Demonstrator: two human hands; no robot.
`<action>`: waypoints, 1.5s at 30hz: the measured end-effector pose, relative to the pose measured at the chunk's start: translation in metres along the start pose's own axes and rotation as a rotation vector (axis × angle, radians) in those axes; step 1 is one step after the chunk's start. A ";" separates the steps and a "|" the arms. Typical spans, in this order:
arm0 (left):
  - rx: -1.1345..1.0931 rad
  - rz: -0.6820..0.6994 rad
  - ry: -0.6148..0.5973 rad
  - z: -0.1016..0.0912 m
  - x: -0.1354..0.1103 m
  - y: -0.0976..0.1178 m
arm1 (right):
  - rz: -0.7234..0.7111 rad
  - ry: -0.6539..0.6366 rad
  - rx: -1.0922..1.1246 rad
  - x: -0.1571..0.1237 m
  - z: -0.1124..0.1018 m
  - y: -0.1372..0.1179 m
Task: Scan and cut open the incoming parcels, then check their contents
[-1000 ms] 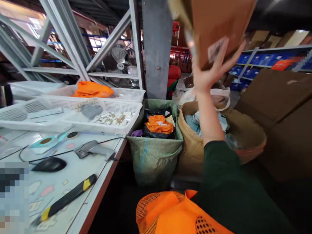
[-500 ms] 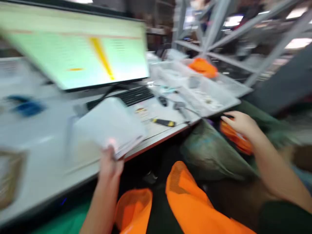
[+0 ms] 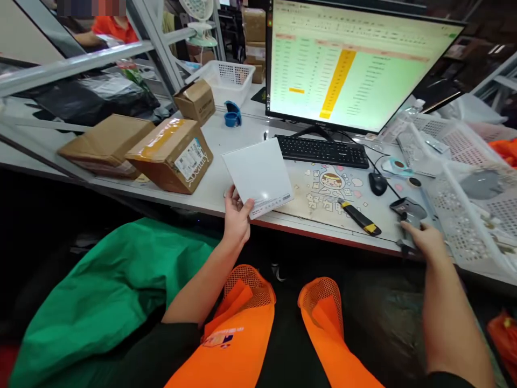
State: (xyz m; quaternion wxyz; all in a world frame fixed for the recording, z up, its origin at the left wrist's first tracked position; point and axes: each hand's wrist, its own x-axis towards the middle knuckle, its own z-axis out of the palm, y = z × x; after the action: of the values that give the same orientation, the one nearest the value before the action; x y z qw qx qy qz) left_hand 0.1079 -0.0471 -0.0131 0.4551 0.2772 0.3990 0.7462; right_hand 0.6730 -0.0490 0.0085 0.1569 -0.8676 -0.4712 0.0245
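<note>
My left hand (image 3: 236, 218) grips the lower corner of a flat white box (image 3: 258, 175) with a barcode strip along its edge, held tilted just above the table's front edge (image 3: 307, 229). My right hand (image 3: 424, 240) reaches to the grey barcode scanner (image 3: 407, 211) lying at the table's right front; its fingers curl onto the scanner's handle. A yellow-and-black utility knife (image 3: 359, 216) lies between the two hands.
A monitor (image 3: 355, 64) with a green spreadsheet, a black keyboard (image 3: 323, 151) and mouse (image 3: 377, 183) stand behind. Cardboard boxes (image 3: 169, 153) sit at left. White mesh baskets (image 3: 460, 183) fill the right. A green bag (image 3: 100, 291) lies at lower left. Another person in orange (image 3: 113, 27) is far back.
My view swung left from the bins to the desk. The right hand let go of a cardboard box it held up, then came down to the scanner. The left hand brought the white box forward.
</note>
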 end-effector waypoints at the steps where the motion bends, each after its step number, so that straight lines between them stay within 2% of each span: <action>1: 0.032 0.044 -0.003 0.003 0.000 -0.005 | 0.029 -0.002 0.073 0.001 -0.001 -0.009; 3: 0.092 0.111 -0.024 0.010 -0.001 -0.015 | 0.096 -0.024 0.274 -0.007 -0.004 -0.022; 5: 0.157 0.148 -0.047 0.019 -0.004 -0.026 | 0.096 -0.042 0.492 -0.028 -0.009 -0.028; 8: 0.244 0.175 -0.067 0.034 -0.011 -0.040 | 0.071 -0.086 0.731 -0.080 -0.013 -0.039; 9: 0.264 0.190 -0.074 0.040 -0.013 -0.045 | 0.072 -0.136 0.780 -0.100 -0.013 -0.045; 12: 0.295 0.223 -0.099 0.059 -0.017 -0.059 | 0.065 -0.463 0.902 -0.154 -0.006 -0.077; 14: 0.287 0.215 -0.116 0.069 -0.019 -0.065 | 0.027 -0.657 0.955 -0.172 -0.002 -0.098; 16: 0.259 0.187 -0.125 0.070 -0.019 -0.068 | -0.012 -0.651 0.974 -0.173 -0.002 -0.106; 18: 0.243 0.159 -0.116 0.060 -0.016 -0.066 | -0.009 -0.518 0.979 -0.157 -0.006 -0.099; 20: 0.261 0.166 -0.081 0.041 -0.009 -0.061 | 0.061 -0.351 0.962 -0.126 -0.014 -0.078; 22: 0.299 0.218 -0.039 0.016 0.001 -0.056 | 0.193 -0.225 0.941 -0.087 -0.021 -0.055; 25: 0.338 0.322 0.026 -0.020 0.017 -0.048 | 0.343 -0.145 0.939 -0.037 -0.028 -0.031; 27: 0.356 0.378 0.059 -0.034 0.026 -0.046 | 0.367 -0.129 0.950 -0.022 -0.031 -0.027; 29: 0.369 0.394 0.071 -0.036 0.030 -0.047 | 0.339 -0.122 0.965 -0.028 -0.032 -0.034; 31: 0.364 0.376 0.056 -0.025 0.027 -0.049 | 0.224 -0.141 0.975 -0.052 -0.031 -0.052; 33: 0.339 0.357 0.030 -0.004 0.022 -0.054 | 0.086 -0.200 0.954 -0.087 -0.028 -0.080; 36: 0.295 0.318 -0.037 0.035 0.012 -0.064 | -0.032 -0.383 0.872 -0.141 -0.022 -0.132; 39: 0.277 0.260 -0.102 0.061 0.001 -0.074 | -0.167 -0.504 0.845 -0.169 -0.017 -0.173; 42: 0.236 0.230 -0.102 0.062 -0.003 -0.075 | -0.204 -0.452 0.869 -0.165 -0.018 -0.175; 45: 0.263 0.229 -0.074 0.039 0.003 -0.069 | -0.063 -0.265 0.831 -0.134 -0.022 -0.139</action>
State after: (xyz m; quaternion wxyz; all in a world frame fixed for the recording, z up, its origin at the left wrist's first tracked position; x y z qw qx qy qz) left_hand 0.1686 -0.0127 -0.0503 0.3413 0.4054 0.4419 0.7238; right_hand 0.4903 -0.0949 0.0560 0.4317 -0.7052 -0.4636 0.3183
